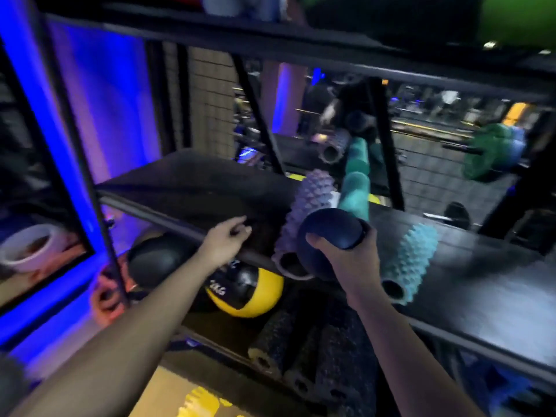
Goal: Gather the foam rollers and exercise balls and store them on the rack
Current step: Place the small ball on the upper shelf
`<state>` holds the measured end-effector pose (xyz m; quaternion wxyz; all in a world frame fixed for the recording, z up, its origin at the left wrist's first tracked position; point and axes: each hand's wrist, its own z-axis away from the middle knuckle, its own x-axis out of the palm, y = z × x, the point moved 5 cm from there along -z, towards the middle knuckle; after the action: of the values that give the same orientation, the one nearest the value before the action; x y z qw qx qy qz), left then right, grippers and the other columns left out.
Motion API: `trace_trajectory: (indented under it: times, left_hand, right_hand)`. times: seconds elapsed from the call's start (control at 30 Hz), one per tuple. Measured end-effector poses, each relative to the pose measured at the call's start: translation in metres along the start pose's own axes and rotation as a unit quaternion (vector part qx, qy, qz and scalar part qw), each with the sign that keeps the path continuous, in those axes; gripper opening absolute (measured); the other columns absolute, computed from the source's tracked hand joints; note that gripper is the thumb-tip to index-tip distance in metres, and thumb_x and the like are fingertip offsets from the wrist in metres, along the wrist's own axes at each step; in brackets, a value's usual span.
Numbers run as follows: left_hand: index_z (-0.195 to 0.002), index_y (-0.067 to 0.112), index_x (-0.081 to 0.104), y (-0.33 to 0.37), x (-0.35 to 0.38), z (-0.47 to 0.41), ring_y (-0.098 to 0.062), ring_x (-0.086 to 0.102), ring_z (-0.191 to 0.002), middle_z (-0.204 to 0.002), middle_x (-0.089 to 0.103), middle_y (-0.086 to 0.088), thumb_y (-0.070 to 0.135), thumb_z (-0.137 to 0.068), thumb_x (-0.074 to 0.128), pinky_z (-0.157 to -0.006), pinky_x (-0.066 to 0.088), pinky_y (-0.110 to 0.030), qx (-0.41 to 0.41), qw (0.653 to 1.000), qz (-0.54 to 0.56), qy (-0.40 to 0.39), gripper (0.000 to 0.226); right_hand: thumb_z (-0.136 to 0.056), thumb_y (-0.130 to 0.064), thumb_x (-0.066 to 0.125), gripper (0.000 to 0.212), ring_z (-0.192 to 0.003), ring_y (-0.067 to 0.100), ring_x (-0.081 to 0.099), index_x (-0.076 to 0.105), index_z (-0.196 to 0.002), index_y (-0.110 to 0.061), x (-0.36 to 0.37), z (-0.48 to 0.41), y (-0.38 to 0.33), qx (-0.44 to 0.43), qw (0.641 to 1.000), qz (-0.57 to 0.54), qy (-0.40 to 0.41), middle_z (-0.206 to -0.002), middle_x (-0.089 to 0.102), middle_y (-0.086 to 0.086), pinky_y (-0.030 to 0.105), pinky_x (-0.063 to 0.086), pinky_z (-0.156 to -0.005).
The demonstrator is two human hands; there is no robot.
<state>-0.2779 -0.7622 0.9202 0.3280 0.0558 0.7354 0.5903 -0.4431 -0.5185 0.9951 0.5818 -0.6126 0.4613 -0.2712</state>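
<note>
My right hand (346,260) grips a dark blue exercise ball (328,230) at the front edge of the black rack's middle shelf (186,188). Just behind the ball lies a purple spiky foam roller (307,203). A light blue spiky roller (412,260) lies to its right, and a teal ridged roller (355,188) stretches toward the back. My left hand (228,239) hovers over the shelf's front bar, fingers loosely curled, holding nothing. On the shelf below sit a yellow-and-black medicine ball (249,293), a black ball (156,260) and several dark speckled rollers (316,356).
The rack's top shelf (301,40) runs overhead with a green object (517,19) on it. A mirror behind the rack reflects the rollers. Blue-lit wall panels (99,100) stand to the left. A white bowl (27,248) sits at far left.
</note>
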Motion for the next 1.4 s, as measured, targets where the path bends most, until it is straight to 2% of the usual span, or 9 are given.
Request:
trace_trajectory:
  times: [0.13,0.27,0.33,0.5,0.67,0.87,1.1,1.2,1.4]
  left_hand:
    - [-0.119,0.015,0.070,-0.068,-0.081,0.039,0.008,0.067,-0.069,-0.100,0.076,-0.001,0.006,-0.100,0.051,-0.082,0.057,-0.021,-0.014,0.996,-0.078,0.040,0.029]
    - [-0.113,0.016,0.070,-0.127,-0.175,0.050,-0.013,0.070,-0.075,-0.084,0.076,0.006,-0.006,-0.093,0.050,-0.067,0.056,-0.023,-0.079,0.993,-0.062,0.069,0.036]
    - [-0.110,0.017,0.070,-0.138,-0.213,0.045,-0.003,0.067,-0.065,-0.078,0.073,0.009,-0.007,-0.095,0.050,-0.062,0.051,-0.019,-0.083,0.991,-0.060,0.087,0.035]
    - [-0.125,0.000,0.060,-0.164,-0.275,-0.002,-0.017,0.062,-0.070,-0.091,0.068,-0.018,-0.013,-0.099,0.039,-0.058,0.050,-0.012,-0.062,0.996,-0.013,0.063,0.036]
    - [-0.121,0.010,0.062,-0.182,-0.321,-0.072,-0.008,0.060,-0.076,-0.070,0.070,0.015,-0.015,-0.097,0.039,-0.061,0.044,-0.010,-0.036,0.999,-0.032,-0.008,0.042]
    - [-0.129,0.006,0.066,-0.172,-0.347,-0.155,0.012,0.061,-0.093,-0.115,0.069,0.002,0.002,-0.092,0.050,-0.086,0.044,-0.007,0.065,0.990,-0.106,-0.066,0.040]
    - [-0.144,0.005,0.054,-0.199,-0.328,-0.210,-0.028,0.052,-0.136,-0.147,0.055,-0.015,0.003,-0.094,0.056,-0.113,0.036,-0.029,0.105,0.946,-0.296,-0.073,0.050]
    - [-0.132,-0.003,0.063,-0.216,-0.314,-0.208,-0.033,0.060,-0.128,-0.139,0.060,-0.021,0.003,-0.083,0.051,-0.108,0.043,-0.028,0.132,0.926,-0.343,-0.086,0.052]
    - [-0.148,0.034,0.051,-0.234,-0.311,-0.224,-0.013,0.043,-0.144,-0.158,0.040,0.012,0.024,-0.096,0.046,-0.115,0.039,-0.032,0.076,0.905,-0.405,-0.102,0.053]
  right_hand:
    - [-0.038,-0.064,0.091,0.111,-0.118,0.019,0.060,0.046,-0.134,-0.032,0.082,0.028,-0.016,-0.064,0.996,0.004,-0.055,-0.133,0.059,-0.004,0.045,0.051,-0.102]
    - [-0.042,-0.063,0.091,0.117,-0.123,0.022,0.056,0.042,-0.143,-0.029,0.168,0.051,-0.028,-0.077,0.990,0.003,-0.117,-0.140,0.053,0.001,0.040,0.048,-0.102]
    - [-0.047,-0.056,0.094,0.114,-0.124,0.023,0.055,0.040,-0.144,-0.030,0.212,0.054,-0.029,-0.070,0.987,0.004,-0.144,-0.142,0.051,0.001,0.034,0.045,-0.096]
    - [-0.051,-0.051,0.095,0.114,-0.131,0.033,0.046,0.036,-0.146,-0.032,0.314,0.042,-0.026,-0.075,0.982,0.066,-0.158,-0.145,0.045,0.008,0.044,0.042,-0.104]
    - [-0.049,-0.054,0.095,0.118,-0.133,0.036,0.045,0.036,-0.147,-0.027,0.418,0.006,-0.045,-0.098,0.976,0.128,-0.149,-0.145,0.046,0.013,0.045,0.037,-0.112]
    - [-0.048,-0.058,0.094,0.121,-0.135,0.040,0.040,0.030,-0.148,-0.032,0.514,-0.048,-0.059,-0.086,0.959,0.235,-0.132,-0.149,0.040,0.013,0.047,0.040,-0.107]
    - [-0.054,-0.061,0.091,0.119,-0.137,0.041,0.034,0.023,-0.149,-0.036,0.557,-0.088,-0.025,-0.033,0.930,0.326,-0.165,-0.151,0.032,0.013,0.050,0.042,-0.104]
    - [-0.057,-0.062,0.090,0.117,-0.140,0.041,0.031,0.023,-0.149,-0.033,0.562,-0.107,-0.022,0.006,0.926,0.328,-0.187,-0.153,0.029,0.014,0.051,0.039,-0.107]
    - [-0.059,-0.066,0.088,0.116,-0.139,0.043,0.034,0.030,-0.149,-0.023,0.581,-0.126,-0.029,0.032,0.921,0.346,-0.176,-0.153,0.030,0.010,0.056,0.041,-0.103]
